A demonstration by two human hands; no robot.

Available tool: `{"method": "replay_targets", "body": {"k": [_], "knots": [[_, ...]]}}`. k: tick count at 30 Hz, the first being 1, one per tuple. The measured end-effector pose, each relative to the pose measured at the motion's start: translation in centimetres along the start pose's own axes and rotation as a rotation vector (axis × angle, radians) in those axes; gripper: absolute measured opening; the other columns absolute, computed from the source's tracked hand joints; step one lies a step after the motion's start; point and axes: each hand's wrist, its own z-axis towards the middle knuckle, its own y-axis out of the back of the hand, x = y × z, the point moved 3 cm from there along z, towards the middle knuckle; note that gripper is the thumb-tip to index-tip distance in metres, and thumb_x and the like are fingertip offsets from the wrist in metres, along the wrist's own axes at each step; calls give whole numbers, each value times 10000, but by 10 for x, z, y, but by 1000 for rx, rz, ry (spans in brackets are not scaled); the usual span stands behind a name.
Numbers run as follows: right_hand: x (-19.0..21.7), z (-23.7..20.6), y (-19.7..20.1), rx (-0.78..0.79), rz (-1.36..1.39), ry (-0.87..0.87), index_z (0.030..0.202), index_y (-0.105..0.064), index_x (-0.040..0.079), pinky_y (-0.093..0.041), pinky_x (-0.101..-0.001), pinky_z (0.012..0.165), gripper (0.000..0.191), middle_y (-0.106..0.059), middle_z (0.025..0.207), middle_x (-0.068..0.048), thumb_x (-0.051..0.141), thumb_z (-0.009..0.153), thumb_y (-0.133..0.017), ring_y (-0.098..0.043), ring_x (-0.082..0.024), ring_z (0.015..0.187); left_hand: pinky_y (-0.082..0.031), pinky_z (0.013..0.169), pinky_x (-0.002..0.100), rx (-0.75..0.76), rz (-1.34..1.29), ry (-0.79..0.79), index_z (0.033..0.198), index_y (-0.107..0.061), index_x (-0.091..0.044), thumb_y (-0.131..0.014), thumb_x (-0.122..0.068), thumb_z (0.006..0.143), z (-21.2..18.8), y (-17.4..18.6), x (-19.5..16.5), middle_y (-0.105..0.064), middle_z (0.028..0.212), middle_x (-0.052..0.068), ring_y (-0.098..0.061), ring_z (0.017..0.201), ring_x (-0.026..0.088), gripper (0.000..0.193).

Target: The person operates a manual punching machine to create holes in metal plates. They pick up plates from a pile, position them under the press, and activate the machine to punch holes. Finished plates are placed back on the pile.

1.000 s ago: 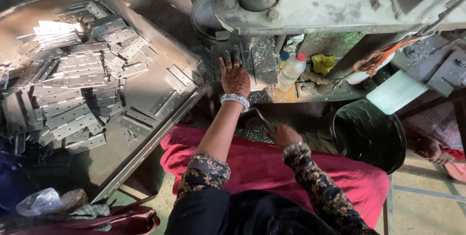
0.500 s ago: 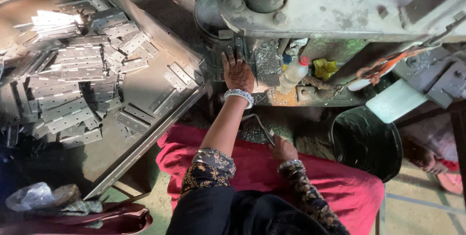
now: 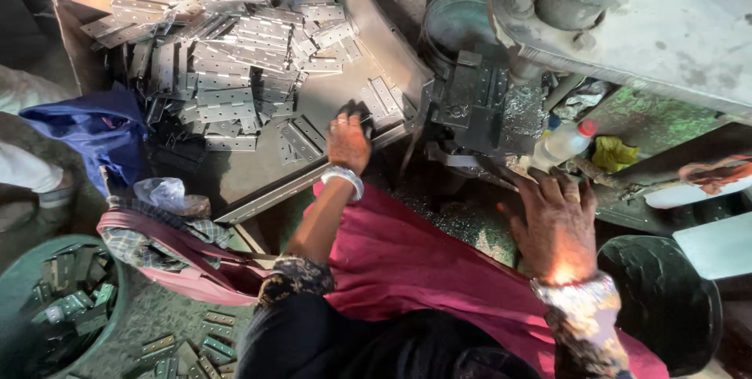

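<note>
**Left hand at tray edge, right hand spread near press base**

Nearest, bottom left: green tub (image 3: 35,269) with dark hinge pieces, cut off by frame edge. Loose hinges on floor (image 3: 192,346) just right of it. Magenta cloth (image 3: 423,269) across the lap, centre. Black round bucket (image 3: 666,301) near right, contents not discernible.

Right hand (image 3: 556,226) open, fingers spread, palm down, just in front of press base; whether touching anything underneath, cannot tell. Beaded cuff at wrist.

Left hand (image 3: 347,142) reaching over near edge of metal tray (image 3: 329,171), fingers curled onto a flat hinge plate (image 3: 368,109); fingertips hidden, grip not confirmed. Silver bangle on wrist.

Mid left: blue bag (image 3: 94,132), clear plastic bag (image 3: 168,191) beside it. Mid right: small translucent plastic bottle (image 3: 562,144), red cap, lying tilted; yellow rag (image 3: 612,152) just right.

Far: heap of silver hinges (image 3: 227,58) filling tray's left and far part; bare tray floor only near right corner. Grey press machine (image 3: 642,19) top right, cut off by frame; dark fixture (image 3: 470,105) below, detail hard to make out. Narrow gap between tray corner and fixture.
</note>
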Motion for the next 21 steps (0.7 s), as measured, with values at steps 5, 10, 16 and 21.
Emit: {"method": "replay_targets", "body": {"k": [5, 10, 16, 21], "knots": [[77, -7, 139, -84, 391, 737, 1452, -543, 216, -303, -566, 1180, 593, -538, 1495, -68, 421, 901, -614, -466, -306, 1430, -410, 1131, 472, 341, -66, 45, 1461, -470, -86, -870, -421, 739, 38, -1, 37, -443, 1481, 183, -436, 1346, 439, 890], [94, -57, 133, -121, -18, 1067, 1497, -572, 177, -319, -548, 1195, 606, -543, 1568, -21, 373, 932, -473, -505, -226, 1435, -446, 1091, 548, 527, -52, 204, 1544, -372, -197, -896, -408, 685, 52, 5, 31, -343, 1548, 142, -388, 1379, 465, 1028], [73, -96, 125, -87, 15, 506, 1456, -520, 380, -339, -591, 1212, 420, -554, 1406, -12, 460, 1045, -484, -537, -214, 1293, -472, 1088, 523, 430, -149, 199, 1462, -497, -229, -896, -321, 672, 47, 5, 37, -400, 1516, 113, -461, 1339, 430, 890], [75, -69, 146, -65, -3, 596, 1429, -530, 341, -342, -705, 1101, 424, -595, 1399, -115, 475, 1042, -421, -558, -330, 1268, -477, 990, 560, 294, 70, 37, 1406, -563, -241, -773, -205, 774, 21, -6, 23, -507, 1427, 82, -604, 1154, 355, 667]]}}
